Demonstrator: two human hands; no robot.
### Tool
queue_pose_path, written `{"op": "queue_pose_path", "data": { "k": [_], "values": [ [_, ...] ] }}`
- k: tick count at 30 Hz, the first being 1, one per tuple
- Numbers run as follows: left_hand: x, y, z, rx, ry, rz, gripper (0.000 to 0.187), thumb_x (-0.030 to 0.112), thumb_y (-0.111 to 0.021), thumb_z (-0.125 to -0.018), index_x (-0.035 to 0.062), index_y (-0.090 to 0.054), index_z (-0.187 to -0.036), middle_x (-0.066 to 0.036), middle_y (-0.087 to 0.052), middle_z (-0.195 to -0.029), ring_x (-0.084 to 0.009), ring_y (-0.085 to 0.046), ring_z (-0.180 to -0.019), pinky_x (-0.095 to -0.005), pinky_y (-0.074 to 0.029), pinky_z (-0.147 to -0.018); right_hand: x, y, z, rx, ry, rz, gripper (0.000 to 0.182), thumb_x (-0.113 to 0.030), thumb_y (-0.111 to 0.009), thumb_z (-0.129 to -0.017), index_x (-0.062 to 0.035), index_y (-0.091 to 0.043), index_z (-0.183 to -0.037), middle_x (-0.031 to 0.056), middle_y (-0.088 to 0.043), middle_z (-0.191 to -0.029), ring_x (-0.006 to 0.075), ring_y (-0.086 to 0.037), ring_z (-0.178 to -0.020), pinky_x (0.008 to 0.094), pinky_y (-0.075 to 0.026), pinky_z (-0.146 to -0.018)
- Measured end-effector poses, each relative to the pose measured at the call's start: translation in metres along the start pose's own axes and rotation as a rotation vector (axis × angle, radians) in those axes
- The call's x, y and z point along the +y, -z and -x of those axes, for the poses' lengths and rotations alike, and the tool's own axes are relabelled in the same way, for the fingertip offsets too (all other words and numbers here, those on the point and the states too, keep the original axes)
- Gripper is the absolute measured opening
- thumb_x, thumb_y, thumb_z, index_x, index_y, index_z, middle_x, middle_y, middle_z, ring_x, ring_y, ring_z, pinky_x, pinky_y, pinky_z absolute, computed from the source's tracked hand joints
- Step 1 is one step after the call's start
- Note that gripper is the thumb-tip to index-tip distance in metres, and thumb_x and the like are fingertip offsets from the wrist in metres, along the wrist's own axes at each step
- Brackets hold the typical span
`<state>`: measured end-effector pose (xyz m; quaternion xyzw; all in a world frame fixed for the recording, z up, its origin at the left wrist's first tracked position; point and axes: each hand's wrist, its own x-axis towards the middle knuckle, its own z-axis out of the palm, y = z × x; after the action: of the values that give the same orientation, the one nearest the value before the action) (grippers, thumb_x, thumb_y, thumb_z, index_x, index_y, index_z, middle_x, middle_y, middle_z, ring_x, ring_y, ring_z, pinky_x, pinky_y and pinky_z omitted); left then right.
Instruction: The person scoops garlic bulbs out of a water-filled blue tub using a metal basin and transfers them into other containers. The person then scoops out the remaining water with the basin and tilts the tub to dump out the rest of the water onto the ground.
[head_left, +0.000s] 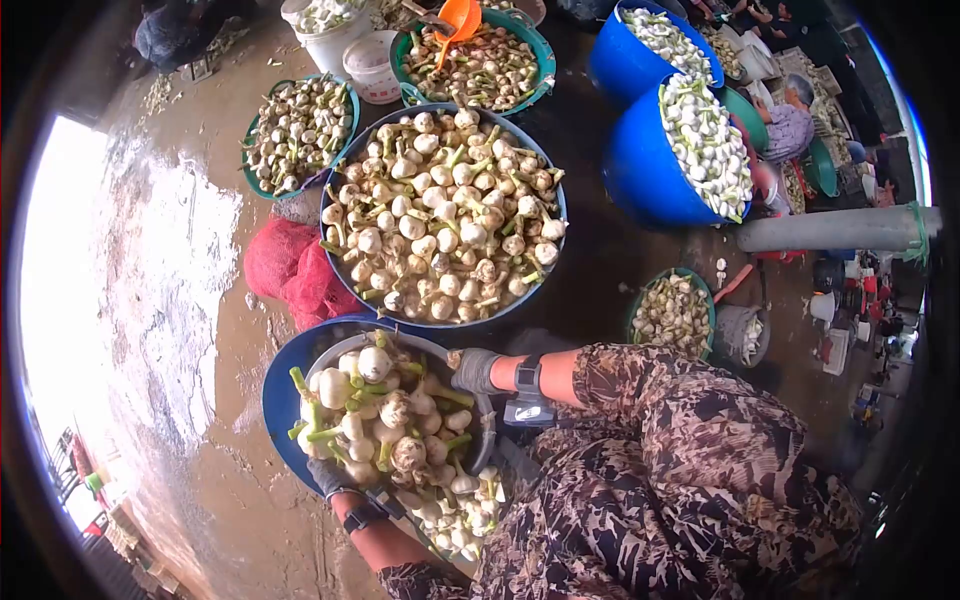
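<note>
A grey basin (484, 430) full of garlic bulbs (405, 415) with green stems is between my two gloved hands. My left hand (332, 478) closes on its lower-left rim. At the upper-right rim, my right hand (473, 371) also grips it, fingers partly hidden. Under the basin, part of a blue tub (285, 400) shows on the left. Trimmed white garlic (462, 525) lies just below the basin, close to my lap. Ahead stands a large blue-rimmed tub (562, 205) heaped with garlic bulbs.
A red mesh sack (290, 265) lies left of the large tub. Green baskets of garlic (300, 137) and a white bucket (372, 66) stand behind. An orange scoop (459, 18) rests in another basket. Blue barrels (635, 160) hold white garlic at right. A person (788, 125) sits beyond them.
</note>
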<state>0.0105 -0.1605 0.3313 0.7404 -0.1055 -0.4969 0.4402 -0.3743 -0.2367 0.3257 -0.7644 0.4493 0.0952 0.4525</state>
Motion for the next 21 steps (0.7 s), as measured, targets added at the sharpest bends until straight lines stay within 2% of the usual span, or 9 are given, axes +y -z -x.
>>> {"op": "queue_pose_path", "data": {
  "k": [1,2,5,6,9,11,14,18,21],
  "values": [
    [0.015,-0.024,0.005,-0.03,-0.017,-0.014,0.052,0.047,-0.051,-0.085,0.0079,-0.054,-0.119,-0.009,-0.06,-0.109,-0.0252,-0.058,-0.094,-0.0388,-0.048,-0.081,0.006,0.011,0.011,0.008,0.006,0.033,0.018,-0.016,-0.056,-0.073,-0.0113,-0.069,-0.085,0.0078,-0.065,-0.084,0.0281,-0.063,-0.079,0.0396,-0.051,-0.063],
    [0.03,-0.049,0.011,0.006,-0.015,-0.077,0.046,0.04,-0.053,-0.086,0.0052,-0.055,-0.116,-0.007,-0.059,-0.106,-0.0224,-0.058,-0.09,-0.0375,-0.049,-0.076,0.014,0.022,0.023,-0.082,0.18,0.353,0.022,-0.019,-0.055,-0.072,-0.0116,-0.068,-0.088,0.0094,-0.065,-0.084,0.0297,-0.063,-0.078,0.04,-0.051,-0.064],
    [0.047,-0.105,-0.002,-0.002,-0.057,-0.15,0.041,0.033,-0.054,-0.087,0.0024,-0.054,-0.114,-0.007,-0.058,-0.102,-0.0207,-0.057,-0.087,-0.0371,-0.049,-0.071,0.041,0.036,0.045,0.097,-0.322,-0.38,0.024,-0.02,-0.052,-0.075,-0.0114,-0.066,-0.092,0.0143,-0.063,-0.086,0.0306,-0.062,-0.08,0.0415,-0.049,-0.067],
    [0.05,-0.12,-0.013,0.002,-0.059,-0.19,0.042,0.034,-0.054,-0.087,0.003,-0.053,-0.116,-0.008,-0.058,-0.103,-0.0208,-0.057,-0.088,-0.0372,-0.05,-0.072,0.067,0.02,0.039,0.134,-0.176,-0.237,0.024,-0.02,-0.051,-0.076,-0.0111,-0.066,-0.092,0.0149,-0.063,-0.087,0.0308,-0.062,-0.08,0.042,-0.049,-0.068],
    [0.077,-0.207,0.009,0.015,-0.037,-0.185,0.043,0.034,-0.053,-0.088,0.0046,-0.048,-0.12,-0.011,-0.056,-0.107,-0.022,-0.057,-0.092,-0.0362,-0.051,-0.076,0.101,0.055,0.073,0.222,-0.139,-0.237,0.025,-0.021,-0.049,-0.077,-0.0103,-0.066,-0.092,0.0153,-0.063,-0.089,0.0314,-0.062,-0.08,0.0422,-0.049,-0.071],
    [0.081,-0.247,0.01,-0.026,-0.371,-0.784,0.04,0.032,-0.063,-0.082,0.0084,-0.057,-0.114,-0.007,-0.059,-0.1,-0.0178,-0.056,-0.083,-0.0351,-0.049,-0.069,0.117,0.099,0.11,0.148,-0.304,-0.397,0.025,-0.022,-0.05,-0.077,-0.0093,-0.066,-0.091,0.0151,-0.063,-0.087,0.0318,-0.062,-0.081,0.0415,-0.049,-0.072],
    [0.066,-0.299,-0.048,-0.15,-0.45,-1.092,0.051,0.021,-0.063,-0.08,0.009,-0.044,-0.126,-0.011,-0.054,-0.112,-0.0223,-0.054,-0.094,-0.0343,-0.048,-0.076,0.177,0.122,0.13,0.191,-0.433,-0.589,0.026,-0.026,-0.053,-0.075,-0.0081,-0.066,-0.089,0.0156,-0.063,-0.085,0.0332,-0.062,-0.081,0.0413,-0.049,-0.072],
    [0.065,-0.401,-0.045,-0.29,-0.572,-1.151,0.063,0.021,-0.064,-0.076,0.0079,-0.036,-0.131,-0.02,-0.048,-0.116,-0.036,-0.054,-0.099,-0.0419,-0.047,-0.08,0.263,0.158,0.146,0.395,-0.42,-0.747,0.03,-0.027,-0.058,-0.07,-0.0055,-0.062,-0.091,0.017,-0.063,-0.082,0.0362,-0.06,-0.08,0.0416,-0.048,-0.069],
    [0.067,-0.487,-0.036,-0.271,-0.613,-1.36,0.059,0.02,-0.06,-0.077,0.0082,-0.038,-0.13,-0.02,-0.048,-0.115,-0.0365,-0.054,-0.099,-0.0413,-0.047,-0.081,0.327,0.21,0.176,0.387,-0.458,-0.88,0.029,-0.022,-0.059,-0.07,-0.0048,-0.057,-0.093,0.0173,-0.062,-0.078,0.0361,-0.06,-0.077,0.0402,-0.048,-0.068]
  ]
}}
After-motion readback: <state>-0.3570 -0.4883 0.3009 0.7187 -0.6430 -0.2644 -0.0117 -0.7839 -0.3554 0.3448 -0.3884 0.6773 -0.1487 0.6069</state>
